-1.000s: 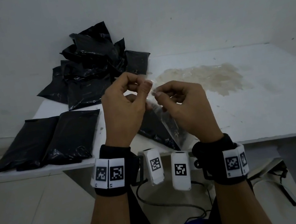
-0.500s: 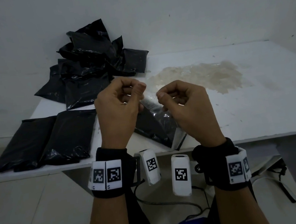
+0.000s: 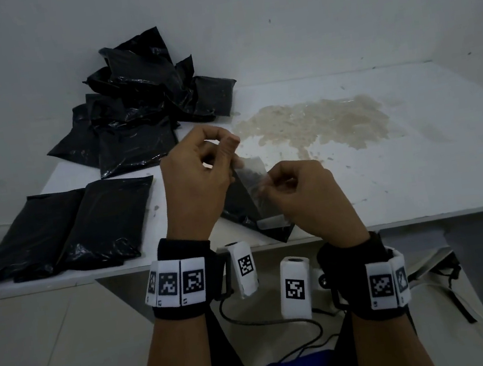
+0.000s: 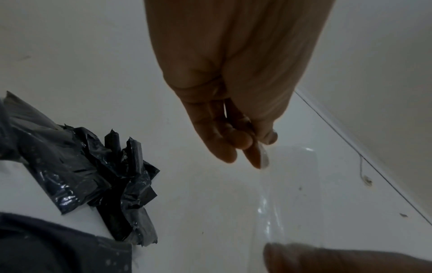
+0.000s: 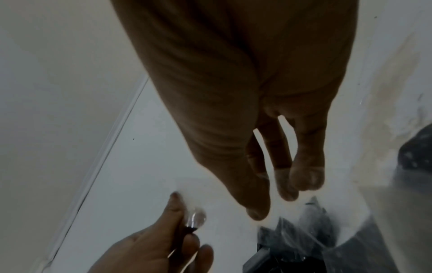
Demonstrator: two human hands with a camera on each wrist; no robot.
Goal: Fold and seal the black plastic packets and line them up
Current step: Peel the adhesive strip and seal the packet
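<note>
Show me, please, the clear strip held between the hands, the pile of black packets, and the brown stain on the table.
clear strip (image 3: 251, 178), head view, its middle.
pile of black packets (image 3: 137, 104), head view, centre.
brown stain (image 3: 318, 123), head view, middle.

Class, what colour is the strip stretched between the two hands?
Clear, see-through strip; the head view shows it best.

You wear a black band on each wrist: left wristband (image 3: 182, 282), right wristband (image 3: 366, 274). White square tags printed with black fiducial codes ring both. A white camera pod (image 3: 294, 286), also coded, juts at 9 o'clock of the right band. Forearms bare.
</note>
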